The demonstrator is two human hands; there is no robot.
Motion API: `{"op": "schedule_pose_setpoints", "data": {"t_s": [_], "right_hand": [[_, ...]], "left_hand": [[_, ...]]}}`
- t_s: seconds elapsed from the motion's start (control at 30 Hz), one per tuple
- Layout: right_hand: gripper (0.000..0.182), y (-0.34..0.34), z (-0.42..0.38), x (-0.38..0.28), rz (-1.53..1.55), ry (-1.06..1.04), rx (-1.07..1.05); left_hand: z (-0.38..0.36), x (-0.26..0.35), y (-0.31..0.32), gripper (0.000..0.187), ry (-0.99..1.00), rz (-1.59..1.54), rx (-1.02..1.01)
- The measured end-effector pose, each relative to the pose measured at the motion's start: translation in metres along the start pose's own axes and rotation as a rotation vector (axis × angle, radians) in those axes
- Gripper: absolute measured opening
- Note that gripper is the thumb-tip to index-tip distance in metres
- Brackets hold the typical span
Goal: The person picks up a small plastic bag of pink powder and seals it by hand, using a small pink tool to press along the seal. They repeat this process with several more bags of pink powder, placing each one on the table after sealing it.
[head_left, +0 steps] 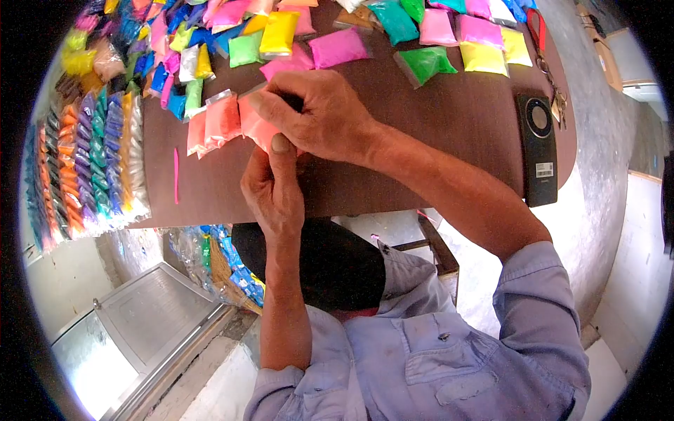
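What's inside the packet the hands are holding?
Something coral-pink shows inside the packet; what substance it is, I can't tell. The right hand and left hand cover part of it, so anything there is hidden.

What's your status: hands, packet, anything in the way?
Left hand and right hand both on coral packet, partly covering it. Neighbouring coral packets close on its left. Pink packet just beyond right hand.
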State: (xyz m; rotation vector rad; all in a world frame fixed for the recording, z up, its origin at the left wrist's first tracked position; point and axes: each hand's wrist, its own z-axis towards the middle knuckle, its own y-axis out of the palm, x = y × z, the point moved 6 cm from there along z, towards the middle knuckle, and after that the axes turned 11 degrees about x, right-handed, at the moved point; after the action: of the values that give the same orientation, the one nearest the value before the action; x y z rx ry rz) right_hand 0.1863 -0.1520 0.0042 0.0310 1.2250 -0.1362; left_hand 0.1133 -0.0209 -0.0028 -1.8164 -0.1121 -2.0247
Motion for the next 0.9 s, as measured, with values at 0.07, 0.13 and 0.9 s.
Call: {"op": "schedule_pose_setpoints", "data": {"t_s": [0.07,0.13,0.9], "right_hand": [[0.034,0.000,0.000,-0.001,-0.006,-0.075,0.008],[0.032,0.001,-0.001,-0.002,-0.011,-0.151,0.016],[0.025,0.001,-0.001,-0.002,-0.060,-0.114,-0.074]], "left_hand": [[0.002,-0.008,-0.004,0.038,0.023,0.045,-0.010],[0.001,-0.007,0.000,0.038,0.049,0.014,0.009],[0.006,-0.012,-0.010,0.040,0.056,0.044,-0.014]]}}
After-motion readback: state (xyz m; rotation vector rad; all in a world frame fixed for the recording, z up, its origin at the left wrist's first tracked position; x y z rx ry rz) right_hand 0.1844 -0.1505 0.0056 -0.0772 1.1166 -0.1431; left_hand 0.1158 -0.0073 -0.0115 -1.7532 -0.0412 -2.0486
